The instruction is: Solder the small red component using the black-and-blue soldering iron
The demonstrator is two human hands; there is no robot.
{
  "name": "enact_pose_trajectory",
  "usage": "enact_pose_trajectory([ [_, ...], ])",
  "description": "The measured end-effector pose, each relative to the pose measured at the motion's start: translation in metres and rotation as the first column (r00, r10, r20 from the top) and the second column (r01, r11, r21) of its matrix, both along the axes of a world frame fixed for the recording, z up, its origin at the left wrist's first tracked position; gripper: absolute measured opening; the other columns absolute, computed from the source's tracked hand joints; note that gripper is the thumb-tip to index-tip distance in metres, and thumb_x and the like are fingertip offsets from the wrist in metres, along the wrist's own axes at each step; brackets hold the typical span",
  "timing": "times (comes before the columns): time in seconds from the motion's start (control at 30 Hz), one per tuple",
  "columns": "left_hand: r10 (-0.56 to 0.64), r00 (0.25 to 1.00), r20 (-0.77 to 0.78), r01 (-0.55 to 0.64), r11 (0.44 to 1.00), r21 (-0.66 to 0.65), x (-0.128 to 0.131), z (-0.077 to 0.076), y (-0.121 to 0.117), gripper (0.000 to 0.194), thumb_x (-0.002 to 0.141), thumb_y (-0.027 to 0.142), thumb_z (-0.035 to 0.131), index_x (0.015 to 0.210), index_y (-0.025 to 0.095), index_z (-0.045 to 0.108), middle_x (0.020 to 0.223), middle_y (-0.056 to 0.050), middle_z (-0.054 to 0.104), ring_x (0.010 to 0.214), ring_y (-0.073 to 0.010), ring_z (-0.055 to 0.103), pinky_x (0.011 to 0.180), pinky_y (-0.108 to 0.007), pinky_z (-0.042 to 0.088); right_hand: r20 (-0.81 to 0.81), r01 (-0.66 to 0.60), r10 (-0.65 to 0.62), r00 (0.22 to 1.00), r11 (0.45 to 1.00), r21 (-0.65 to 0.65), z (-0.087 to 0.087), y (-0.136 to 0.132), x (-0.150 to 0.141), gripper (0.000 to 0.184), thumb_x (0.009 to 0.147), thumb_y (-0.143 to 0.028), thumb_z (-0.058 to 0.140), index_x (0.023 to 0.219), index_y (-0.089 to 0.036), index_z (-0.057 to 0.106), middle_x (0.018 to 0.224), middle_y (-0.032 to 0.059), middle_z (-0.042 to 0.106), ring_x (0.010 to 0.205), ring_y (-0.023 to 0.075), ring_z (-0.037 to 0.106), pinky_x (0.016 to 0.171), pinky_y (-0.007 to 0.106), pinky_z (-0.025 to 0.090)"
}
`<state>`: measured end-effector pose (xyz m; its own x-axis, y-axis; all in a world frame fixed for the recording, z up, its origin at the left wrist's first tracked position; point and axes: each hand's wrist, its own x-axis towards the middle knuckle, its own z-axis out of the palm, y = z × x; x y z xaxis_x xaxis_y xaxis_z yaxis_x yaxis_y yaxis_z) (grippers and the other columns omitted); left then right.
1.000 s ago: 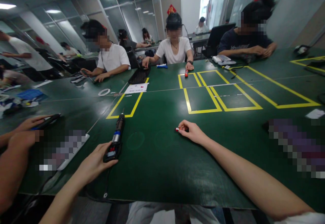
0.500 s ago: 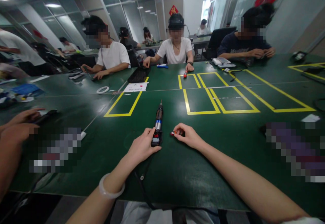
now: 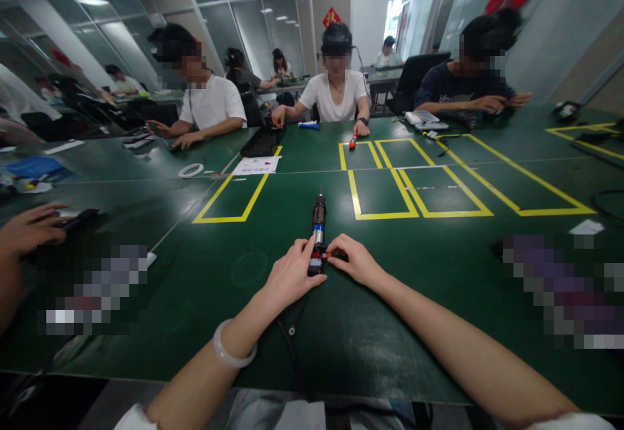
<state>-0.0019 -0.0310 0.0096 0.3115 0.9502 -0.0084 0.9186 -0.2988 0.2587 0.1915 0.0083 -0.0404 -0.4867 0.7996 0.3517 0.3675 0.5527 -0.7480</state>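
Note:
My left hand (image 3: 291,271) grips the rear of a corded electric screwdriver (image 3: 318,219), black with a blue and silver band, its bit pointing away from me. The tool is low over or resting on the green table; which one I cannot tell. My right hand (image 3: 355,260) pinches a small red and orange piece (image 3: 325,256) between thumb and fingers. That piece meets the right side of the screwdriver's rear part, near its red patch. Its exact kind is too small to make out, and my fingers partly cover it.
Yellow tape frames (image 3: 385,215) mark the green table (image 3: 390,345). A white paper (image 3: 256,165), a dark tray (image 3: 263,142) and a tape roll (image 3: 190,170) lie ahead left. A co-worker's hand (image 3: 32,228) is at far left. Blurred-out devices flank me. The tool's cord (image 3: 288,345) runs towards me.
My left hand has brought the electric screwdriver from the left to the middle. My right hand has shifted slightly left with the small red and orange piece, which now meets the tool.

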Motion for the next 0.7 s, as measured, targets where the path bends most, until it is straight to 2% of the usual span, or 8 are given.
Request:
enact_pose_trajectory([
  [0.17,0.018,0.998,-0.056,-0.017,1.000,0.010,0.007,0.005,0.004,0.075,0.075,0.060,0.056,0.138,0.026,0.032,0.116,-0.011,0.050,0.096,-0.0281,0.058,0.068,-0.031,0.046,-0.037,0.010,-0.012,0.999,0.999,-0.048,0.003,-0.004,-0.001,0.012,0.086,-0.025,0.058,0.096,-0.020,0.063,0.085,0.0036,0.063,0.071,0.0153,0.058,0.067,0.027,0.046],
  [0.3,0.082,0.988,-0.131,-0.073,0.995,0.071,0.018,0.006,0.011,0.066,0.083,0.061,0.040,0.135,0.020,0.037,0.107,-0.013,0.050,0.095,-0.0288,0.057,0.070,-0.034,0.046,-0.045,0.041,-0.046,0.998,0.995,-0.090,0.006,-0.009,0.000,0.020,0.092,-0.030,0.049,0.105,-0.020,0.062,0.086,0.0032,0.068,0.075,0.0167,0.062,0.070,0.027,0.045],
  [0.43,0.130,0.965,-0.226,-0.111,0.989,0.098,0.022,0.005,0.014,0.067,0.085,0.060,0.038,0.138,0.020,0.031,0.109,-0.012,0.049,0.098,-0.0276,0.055,0.075,-0.035,0.046,-0.020,0.011,-0.013,1.000,0.997,-0.081,0.008,-0.011,0.003,0.025,0.095,-0.032,0.044,0.108,-0.019,0.061,0.088,0.0032,0.068,0.078,0.0168,0.063,0.074,0.027,0.045],
  [0.57,0.092,0.943,-0.321,-0.061,0.993,0.104,0.005,0.010,0.008,0.064,0.084,0.057,0.044,0.137,0.025,0.031,0.110,-0.010,0.049,0.099,-0.0260,0.053,0.075,-0.034,0.046,0.002,-0.021,0.022,1.000,0.997,-0.072,0.008,-0.010,0.004,0.025,0.095,-0.032,0.043,0.110,-0.018,0.060,0.091,0.0041,0.068,0.081,0.0171,0.062,0.076,0.028,0.045],
  [0.7,0.092,0.925,-0.367,-0.062,0.994,0.095,-0.030,0.015,-0.010,0.065,0.083,0.055,0.045,0.138,0.025,0.031,0.113,-0.010,0.049,0.098,-0.0252,0.053,0.074,-0.033,0.047,0.013,-0.007,0.008,1.000,0.998,-0.062,0.008,-0.008,0.005,0.022,0.094,-0.029,0.045,0.104,-0.018,0.061,0.090,0.0039,0.067,0.079,0.0164,0.061,0.074,0.027,0.045],
])
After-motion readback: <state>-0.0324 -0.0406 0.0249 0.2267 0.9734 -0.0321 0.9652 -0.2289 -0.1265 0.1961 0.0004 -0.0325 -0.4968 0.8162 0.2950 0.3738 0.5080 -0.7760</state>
